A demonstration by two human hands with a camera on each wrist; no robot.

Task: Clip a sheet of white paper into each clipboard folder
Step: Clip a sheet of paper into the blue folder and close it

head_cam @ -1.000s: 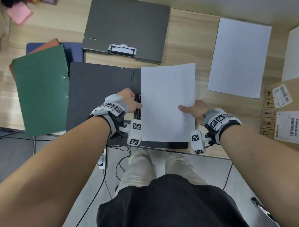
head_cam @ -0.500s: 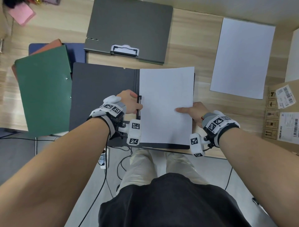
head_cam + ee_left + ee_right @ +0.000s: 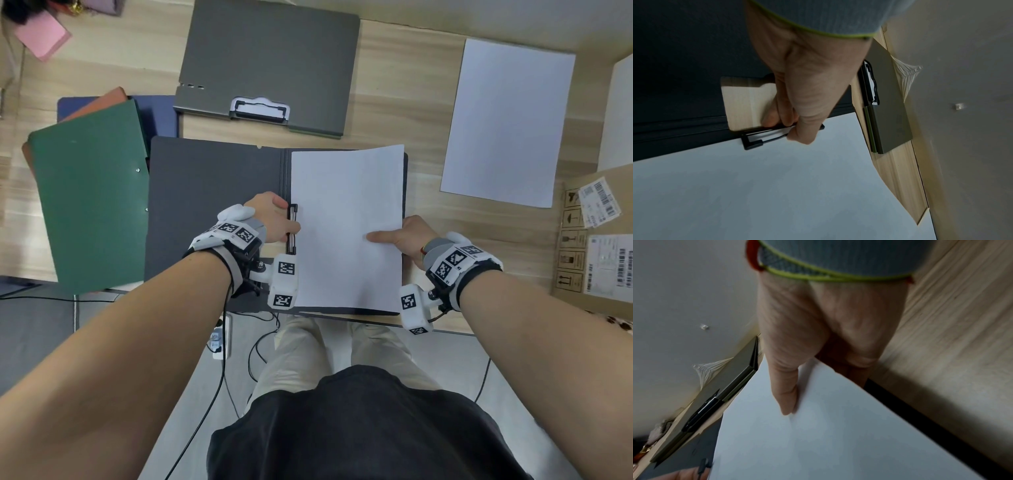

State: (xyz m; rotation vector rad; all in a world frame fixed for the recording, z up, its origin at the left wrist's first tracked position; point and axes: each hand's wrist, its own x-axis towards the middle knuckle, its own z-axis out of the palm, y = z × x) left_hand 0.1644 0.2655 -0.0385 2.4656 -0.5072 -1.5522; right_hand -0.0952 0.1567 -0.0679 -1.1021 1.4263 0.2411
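Now at frame centre, open black clipboard folder, smooth white paper sheet lying on its right half, left hand pinching the black side clip, right hand pinching the sheet's right edge, thumb on top.

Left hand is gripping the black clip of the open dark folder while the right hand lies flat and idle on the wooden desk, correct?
Not quite. The left hand does grip the black clip of the open dark folder, but the right hand is not idle on the desk: it pinches the right edge of the white sheet, thumb on top, as the right wrist view shows.
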